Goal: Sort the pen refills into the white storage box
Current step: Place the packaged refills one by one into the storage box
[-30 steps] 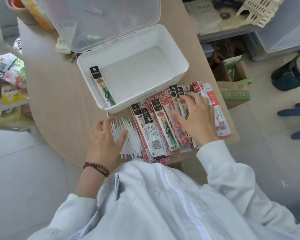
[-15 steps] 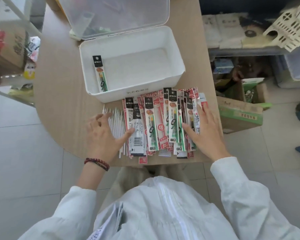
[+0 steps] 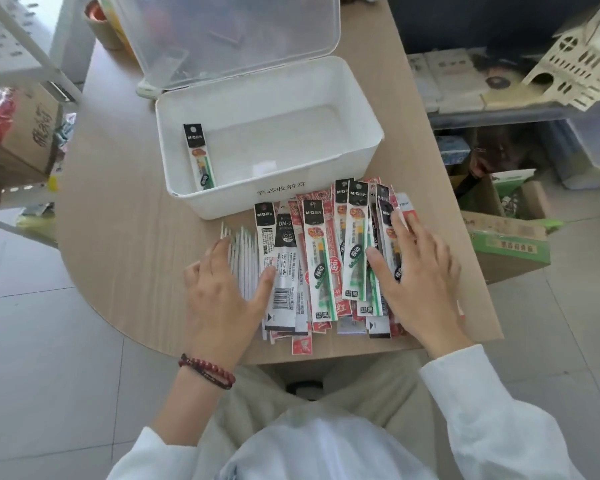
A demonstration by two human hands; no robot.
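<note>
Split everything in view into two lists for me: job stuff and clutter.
Job: white storage box, its clear lid, refill packet inside, packet pile, loose white refills, left hand and right hand resting on them.
Clutter: green carton, cutout model house, brown carton at left.

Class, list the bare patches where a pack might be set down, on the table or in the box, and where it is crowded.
Free: inside the white storage box, right of its single pack; the table left of the box and the left hand. Crowded: the refill pile between that hand and the right hand.
</note>
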